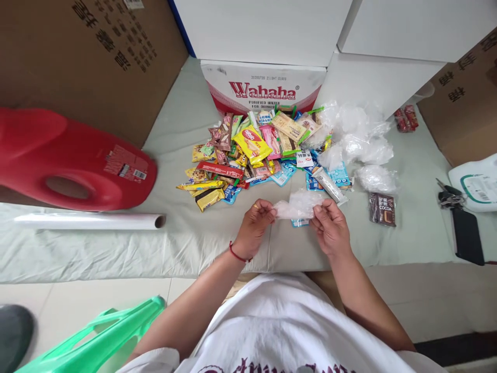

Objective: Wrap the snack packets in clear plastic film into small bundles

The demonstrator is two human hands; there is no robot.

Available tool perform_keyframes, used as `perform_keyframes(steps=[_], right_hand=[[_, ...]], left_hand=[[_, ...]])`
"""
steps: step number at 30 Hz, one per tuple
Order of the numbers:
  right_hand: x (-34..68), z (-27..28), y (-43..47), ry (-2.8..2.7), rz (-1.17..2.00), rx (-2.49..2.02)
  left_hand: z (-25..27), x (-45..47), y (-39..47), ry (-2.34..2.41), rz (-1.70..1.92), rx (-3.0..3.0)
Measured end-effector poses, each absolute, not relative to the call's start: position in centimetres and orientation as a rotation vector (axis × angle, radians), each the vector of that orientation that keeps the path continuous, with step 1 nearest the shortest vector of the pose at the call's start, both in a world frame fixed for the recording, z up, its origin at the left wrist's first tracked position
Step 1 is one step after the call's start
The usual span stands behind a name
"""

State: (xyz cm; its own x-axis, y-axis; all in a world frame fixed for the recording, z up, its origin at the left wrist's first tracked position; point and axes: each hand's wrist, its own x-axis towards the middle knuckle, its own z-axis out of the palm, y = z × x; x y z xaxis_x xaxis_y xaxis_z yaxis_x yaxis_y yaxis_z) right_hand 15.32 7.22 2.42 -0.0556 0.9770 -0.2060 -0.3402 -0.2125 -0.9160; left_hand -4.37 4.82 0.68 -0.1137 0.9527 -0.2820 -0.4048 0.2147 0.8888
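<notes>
A crumpled clear plastic bag is stretched between my two hands, just above the cloth-covered surface. My left hand pinches its left end between thumb and fingers. At the other end, my right hand has its fingers closed on the plastic. Beyond the bag lies a mixed pile of wrapped snacks, with a yellow packet on top. A blue packet shows partly under the bag. To the right, several bunched clear bags lie heaped, with a dark cocoa snack pack in front of them.
Behind the pile stands a Wahaha carton. On the left are a large red jug and a white roll. Keys, a black phone-like object and a white bottle lie far right. A green plastic stool stands below left.
</notes>
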Motion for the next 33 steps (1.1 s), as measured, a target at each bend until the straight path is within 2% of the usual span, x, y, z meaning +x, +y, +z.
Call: perform_keyframes(steps=[6, 12, 16, 18, 20, 26, 33], right_hand=[[18.3, 1.2, 7.7, -1.280, 1.426, -0.946], [17.9, 3.1, 8.8, -1.101, 0.920, -1.161], [15.7, 4.5, 8.7, -1.653, 0.725, -1.142], [14.7, 4.2, 8.3, -1.976, 0.768, -1.097], [13.9, 3.4, 7.8, -2.020, 0.842, -1.120], [13.6, 1.6, 6.8, -1.556, 1.150, -1.264], [16.6, 1.5, 7.7, -0.841, 1.549, -1.260]], left_hand=[[2.5, -5.9, 6.3, 1.101, 1.508, 0.575], [2.5, -6.1, 6.2, 1.350, 1.508, 1.052], [2.6, -5.0, 5.7, 1.340, 1.457, 1.164], [2.6, -4.4, 5.8, 1.287, 1.447, 1.045], [2.5, -3.6, 5.7, 1.261, 1.470, 0.905], [1.4, -2.4, 4.9, 1.304, 1.241, 0.756], [1.3, -4.8, 5.3, 1.170, 1.209, 0.516]])
